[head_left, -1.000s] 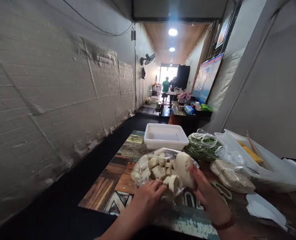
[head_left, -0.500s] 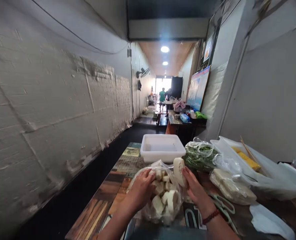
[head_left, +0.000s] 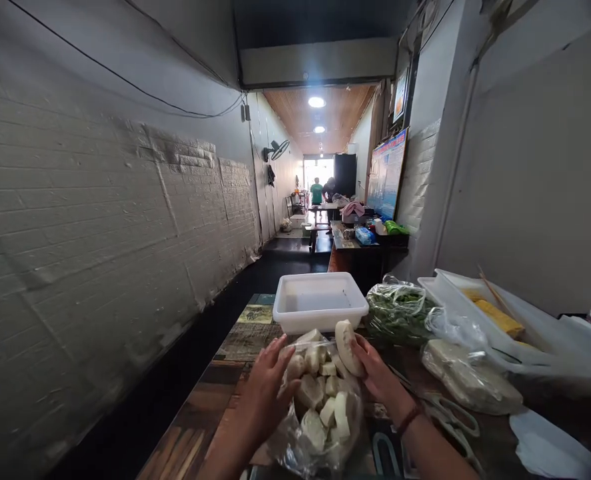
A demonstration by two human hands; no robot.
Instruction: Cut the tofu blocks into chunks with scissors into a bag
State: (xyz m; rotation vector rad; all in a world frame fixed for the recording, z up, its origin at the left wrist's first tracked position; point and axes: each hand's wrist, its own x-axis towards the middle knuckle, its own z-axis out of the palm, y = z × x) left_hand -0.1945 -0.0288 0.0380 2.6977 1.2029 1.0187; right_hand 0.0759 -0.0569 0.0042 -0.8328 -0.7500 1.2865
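My right hand grips a thick, pale, rounded slice at its right side, fingers along its edge. That slice stands upright over the right rim of a clear plastic bag. Many cut pale chunks of the same look fill the bag; I cannot tell their exact kind. On the bag's left, my left hand is open, fingers apart, nearest the chunks at the bag's mouth. Just beyond the bag stands a white plastic tub, with a few dark specks inside.
Right of the tub lie a bag of green leaves, a wrapped pale block and a white tray with yellow food. Light-handled scissors and white paper lie near my right forearm. Two people are far off.
My left hand has drawn back left from the chunks and its fingers have spread. My right hand still holds the slice, slightly lower. The view has shifted a little.
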